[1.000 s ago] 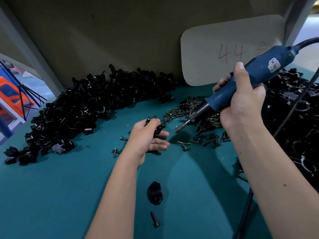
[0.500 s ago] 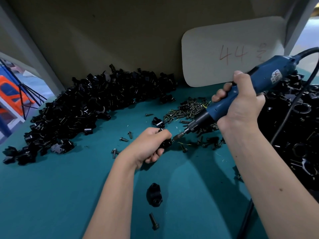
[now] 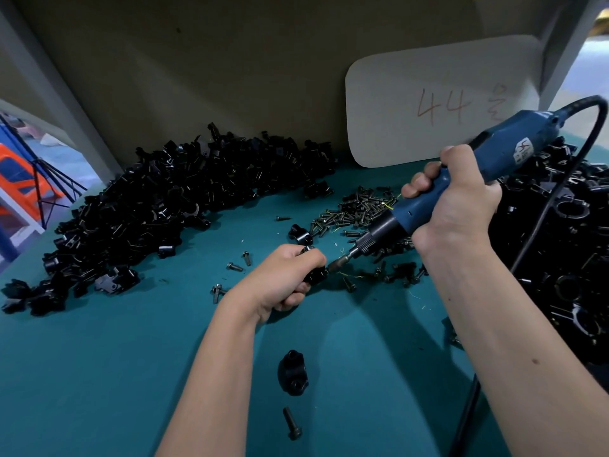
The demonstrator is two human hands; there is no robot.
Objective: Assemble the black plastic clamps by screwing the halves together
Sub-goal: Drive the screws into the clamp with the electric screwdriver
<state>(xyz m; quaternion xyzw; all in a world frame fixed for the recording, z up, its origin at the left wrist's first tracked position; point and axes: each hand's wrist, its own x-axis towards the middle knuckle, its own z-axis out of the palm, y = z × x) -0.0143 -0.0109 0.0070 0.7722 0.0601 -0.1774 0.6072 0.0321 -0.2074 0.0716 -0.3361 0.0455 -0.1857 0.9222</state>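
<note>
My left hand [image 3: 285,277] grips a small black plastic clamp [image 3: 315,274] just above the teal table [image 3: 99,374]; most of the clamp is hidden by my fingers. My right hand [image 3: 461,199] grips a blue electric screwdriver [image 3: 461,179], tilted down to the left. Its bit [image 3: 339,260] meets the right side of the clamp. Near the front lies a black clamp piece [image 3: 292,377] with a loose screw [image 3: 292,423] below it. Another clamp piece [image 3: 300,234] sits beyond my left hand.
A large heap of black clamp halves [image 3: 158,212] covers the left and back. A pile of screws [image 3: 356,212] lies mid-table, stray screws [image 3: 235,267] to the left. More black parts [image 3: 566,258] are heaped right. The screwdriver cord [image 3: 540,232] hangs right. A white card [image 3: 435,100] leans on the back wall.
My right hand has lowered the screwdriver and brought its bit from above the screw pile onto the clamp. My left hand has closed round the clamp and moved it slightly right and nearer.
</note>
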